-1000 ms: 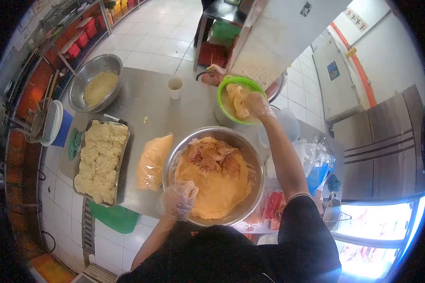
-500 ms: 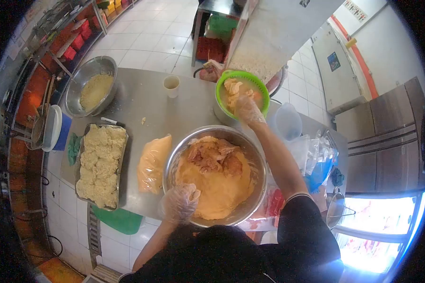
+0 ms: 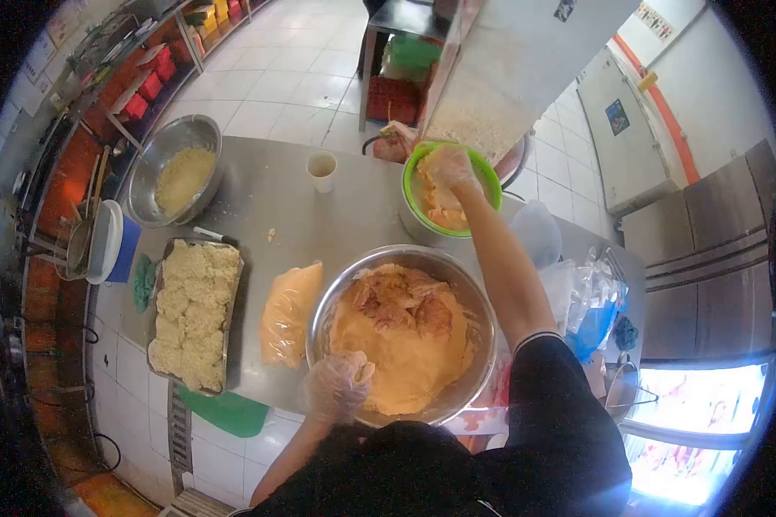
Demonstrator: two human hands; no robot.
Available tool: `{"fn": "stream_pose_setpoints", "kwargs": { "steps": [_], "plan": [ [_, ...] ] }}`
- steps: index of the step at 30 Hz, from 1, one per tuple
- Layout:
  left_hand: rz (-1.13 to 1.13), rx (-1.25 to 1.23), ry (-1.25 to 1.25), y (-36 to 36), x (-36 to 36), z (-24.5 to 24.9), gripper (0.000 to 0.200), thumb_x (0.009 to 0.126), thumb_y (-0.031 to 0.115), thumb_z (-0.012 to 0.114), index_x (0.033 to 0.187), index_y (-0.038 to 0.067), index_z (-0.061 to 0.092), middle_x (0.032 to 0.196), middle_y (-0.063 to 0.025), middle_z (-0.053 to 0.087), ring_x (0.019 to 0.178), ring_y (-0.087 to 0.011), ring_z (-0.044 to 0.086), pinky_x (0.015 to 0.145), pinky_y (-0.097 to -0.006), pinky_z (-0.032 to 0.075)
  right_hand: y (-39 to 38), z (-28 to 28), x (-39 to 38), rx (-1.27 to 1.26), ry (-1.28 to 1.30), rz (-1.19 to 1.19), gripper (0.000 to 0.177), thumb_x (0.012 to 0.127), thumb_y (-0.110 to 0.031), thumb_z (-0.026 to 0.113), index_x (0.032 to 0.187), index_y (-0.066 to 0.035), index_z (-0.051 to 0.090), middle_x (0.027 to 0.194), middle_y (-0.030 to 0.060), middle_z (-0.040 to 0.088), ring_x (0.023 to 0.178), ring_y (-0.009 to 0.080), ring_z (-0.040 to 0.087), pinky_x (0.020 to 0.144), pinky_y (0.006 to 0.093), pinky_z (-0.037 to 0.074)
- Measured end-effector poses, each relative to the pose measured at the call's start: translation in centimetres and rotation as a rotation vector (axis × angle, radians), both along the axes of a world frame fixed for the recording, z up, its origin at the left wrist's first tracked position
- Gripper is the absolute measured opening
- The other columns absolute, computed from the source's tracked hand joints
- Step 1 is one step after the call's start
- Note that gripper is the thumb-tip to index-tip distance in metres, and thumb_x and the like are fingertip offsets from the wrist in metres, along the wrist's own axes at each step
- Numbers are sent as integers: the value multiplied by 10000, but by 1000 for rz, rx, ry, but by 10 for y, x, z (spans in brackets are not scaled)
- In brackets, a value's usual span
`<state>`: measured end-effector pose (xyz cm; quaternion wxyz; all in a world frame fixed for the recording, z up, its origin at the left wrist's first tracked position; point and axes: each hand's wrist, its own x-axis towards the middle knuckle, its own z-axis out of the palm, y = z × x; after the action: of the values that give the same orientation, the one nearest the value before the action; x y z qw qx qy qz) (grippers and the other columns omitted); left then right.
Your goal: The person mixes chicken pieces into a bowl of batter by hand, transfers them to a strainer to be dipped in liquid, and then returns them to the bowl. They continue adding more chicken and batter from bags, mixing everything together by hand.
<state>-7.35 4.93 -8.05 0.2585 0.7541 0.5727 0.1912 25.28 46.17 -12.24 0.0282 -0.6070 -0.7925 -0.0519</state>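
Note:
My left hand [image 3: 340, 388], in a clear plastic glove, is over the near-left rim of a large metal bowl [image 3: 490, 362]. Its fingers are curled closed, and anything inside them is hidden. Orange-tinted flour [image 3: 397, 366] fills the bowl, with raw meat pieces [image 3: 405, 302], apparently chicken, heaped toward its far side. My right hand [image 3: 453, 168], gloved too, reaches into a bright green-rimmed colander [image 3: 497, 185] set in a container beyond the bowl. Pale wet meat pieces [image 3: 444, 215] lie there in cloudy liquid. The right fingers are hidden against the meat.
Left of the bowl lie a bag of orange powder [image 3: 291, 314] and a tray of pale crumb-coated pieces [image 3: 194, 314]. Farther back stand a metal bowl of crumbs [image 3: 185, 177] and a paper cup [image 3: 322, 172]. A translucent jug [image 3: 536, 234] and plastic bags [image 3: 586, 297] sit at right.
My right hand has moved from the colander's near side farther into it, over the meat. The left hand keeps its place at the bowl's rim. The whole view has shifted slightly.

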Motion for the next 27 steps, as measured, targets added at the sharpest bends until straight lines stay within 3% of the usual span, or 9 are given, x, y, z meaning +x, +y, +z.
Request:
{"fn": "stream_pose_setpoints", "kwargs": {
  "steps": [2, 8, 10, 15, 18, 20, 21, 23, 27],
  "plan": [
    [10, 8, 4, 2, 1, -3, 252, 935, 292, 681, 778, 127, 574, 727, -128, 614, 689, -357, 635, 627, -490, 493, -5, -7, -7, 64, 144, 39, 267, 904, -308, 618, 885, -109, 794, 941, 195, 763, 892, 363, 748, 802, 481, 575],
    [-13, 11, -53, 4, 0, 1, 240, 929, 285, 675, 775, 128, 578, 741, -123, 625, 711, -351, 642, 640, -485, 499, -21, 40, -8, -165, -143, 223, 273, 915, -293, 658, 955, -62, 797, 926, 201, 768, 875, 354, 745, 814, 448, 576],
    [-3, -38, -37, 4, 1, 6, 247, 925, 281, 677, 762, 128, 573, 753, -120, 631, 724, -348, 645, 651, -485, 504, -47, 37, 2, 95, 505, 85, 240, 913, -253, 668, 998, -70, 798, 926, 188, 770, 870, 328, 748, 813, 438, 578],
    [-24, -157, 96, 6, 3, 7, 213, 931, 317, 696, 971, 113, 648, 855, -161, 698, 841, -382, 695, 739, -497, 543, -205, 155, -44, -200, 705, -71, 230, 970, -221, 660, 1061, -58, 795, 1037, 125, 797, 964, 263, 753, 927, 386, 571],
    [2, -179, 129, 18, 13, 0, 316, 965, 331, 658, 1114, 54, 633, 1011, -210, 709, 994, -393, 691, 877, -491, 540, -304, 106, -44, -398, 1029, -160, 343, 972, -286, 664, 1147, -7, 762, 1128, 182, 775, 1026, 315, 752, 959, 399, 567],
    [59, -224, 146, 29, 27, -5, 415, 989, 352, 624, 1204, -3, 615, 1118, -250, 702, 1090, -404, 678, 966, -489, 527, -361, 51, -29, -528, 798, -262, 405, 979, -327, 658, 1178, 16, 739, 1168, 219, 759, 1067, 360, 744, 966, 427, 570],
    [85, -274, 176, 37, 34, -6, 469, 998, 369, 608, 1250, -27, 606, 1168, -266, 698, 1132, -409, 672, 1003, -487, 520, -381, 40, -36, -541, 412, -405, 422, 988, -341, 646, 1189, 21, 730, 1184, 233, 752, 1094, 380, 736, 970, 443, 570],
    [120, -481, 332, 59, 49, -7, 592, 1007, 425, 585, 1347, -60, 591, 1253, -280, 686, 1190, -418, 660, 1043, -485, 507, -395, 46, -71, -723, 377, -925, 431, 811, -286, 752, 1166, -41, 762, 1167, 248, 742, 1070, 393, 726, 920, 468, 585],
    [68, -780, 320, 68, 74, -75, 632, 1026, 470, 528, 1332, -74, 625, 1365, -324, 633, 1275, -443, 626, 1071, -500, 504, -429, -106, -72, -906, 188, -267, 474, 803, -358, 706, 1186, -83, 751, 1149, 254, 735, 1087, 420, 714, 941, 488, 565]
  ]
}}
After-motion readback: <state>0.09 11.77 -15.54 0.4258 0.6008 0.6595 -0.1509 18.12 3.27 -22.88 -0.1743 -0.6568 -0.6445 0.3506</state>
